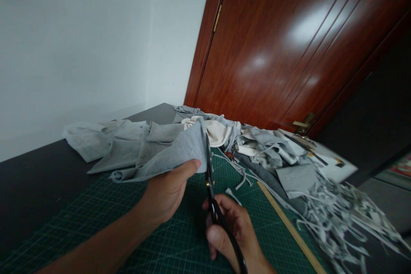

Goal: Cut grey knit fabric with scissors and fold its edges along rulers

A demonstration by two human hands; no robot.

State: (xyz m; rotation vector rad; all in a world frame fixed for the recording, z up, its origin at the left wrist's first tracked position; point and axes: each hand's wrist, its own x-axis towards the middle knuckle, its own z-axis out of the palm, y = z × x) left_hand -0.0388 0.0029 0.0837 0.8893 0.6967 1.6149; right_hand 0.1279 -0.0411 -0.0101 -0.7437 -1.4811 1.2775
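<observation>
My left hand [170, 184] pinches a light grey piece of fabric [183, 147] between thumb and fingers, holding it up off the cutting mat. One end of the fabric is curled into a roll at the left. My right hand [234, 227] is wrapped round the black handles of a pair of scissors [209, 175], whose blades point away from me. The blades lie along the right edge of the held fabric and look nearly closed. Below both hands spreads a green cutting mat [189, 239] with a printed grid.
More grey fabric pieces [125, 150] lie at the left. Grey and cream scraps [266, 145] are heaped at the back. A tangle of thin strips [334, 209] covers the right side, beside a wooden ruler [289, 222]. Behind the table [28, 188] stand a white wall and a brown door [272, 51].
</observation>
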